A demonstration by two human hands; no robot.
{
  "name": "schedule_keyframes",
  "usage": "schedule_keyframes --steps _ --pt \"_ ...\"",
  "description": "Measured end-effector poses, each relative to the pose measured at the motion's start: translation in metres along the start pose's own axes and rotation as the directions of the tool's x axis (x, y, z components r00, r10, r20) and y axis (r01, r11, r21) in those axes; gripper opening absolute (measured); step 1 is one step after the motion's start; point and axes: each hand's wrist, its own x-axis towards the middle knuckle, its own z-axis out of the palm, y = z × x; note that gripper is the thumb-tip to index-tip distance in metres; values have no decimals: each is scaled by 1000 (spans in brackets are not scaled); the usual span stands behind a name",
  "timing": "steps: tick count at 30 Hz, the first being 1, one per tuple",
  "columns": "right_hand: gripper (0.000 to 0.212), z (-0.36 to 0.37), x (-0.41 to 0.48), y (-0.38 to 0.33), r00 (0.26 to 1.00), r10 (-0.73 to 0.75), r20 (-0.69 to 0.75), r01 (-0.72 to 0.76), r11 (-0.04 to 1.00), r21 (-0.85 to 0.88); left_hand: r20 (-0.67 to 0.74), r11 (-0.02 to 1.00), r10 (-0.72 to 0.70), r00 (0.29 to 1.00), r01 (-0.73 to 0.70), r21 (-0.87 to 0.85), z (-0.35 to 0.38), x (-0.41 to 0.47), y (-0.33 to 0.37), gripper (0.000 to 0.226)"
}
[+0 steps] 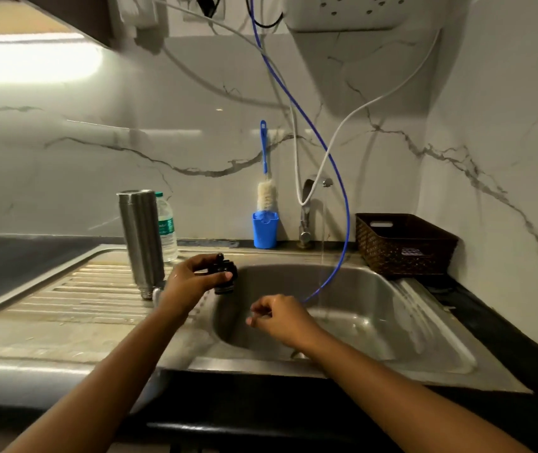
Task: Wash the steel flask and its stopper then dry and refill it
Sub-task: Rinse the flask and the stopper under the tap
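Left hand (195, 278) grips the black stopper (226, 276) above the left rim of the sink (375, 289). Right hand (282, 317) hangs over the sink, fingers curled; whether it holds anything cannot be determined. Steel flask (142, 240) stands upright, uncapped, on the drainboard (65, 299) just behind the left hand, plastic bottle (167, 228) behind it

Bottle brush (266, 192) upright in blue cup (265, 233) beside tap (306, 212); brown woven basket (405, 248) right of sink (441, 338); plastic water bottle (167, 228) back left; blue hose (326, 152) hangs into sink.
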Motion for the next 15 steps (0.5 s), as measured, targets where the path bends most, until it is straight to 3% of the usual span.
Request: schedule_keyframes --steps 7,15 --pt "32 37 -24 -25 964 -243 108 262 937 -231 -258 996 -3 966 24 80 -98 -41 -18 41" --pt "30 36 -27 -24 970 -222 95 235 956 -173 -355 986 -50 934 103 133 -133 -35 -46 45"
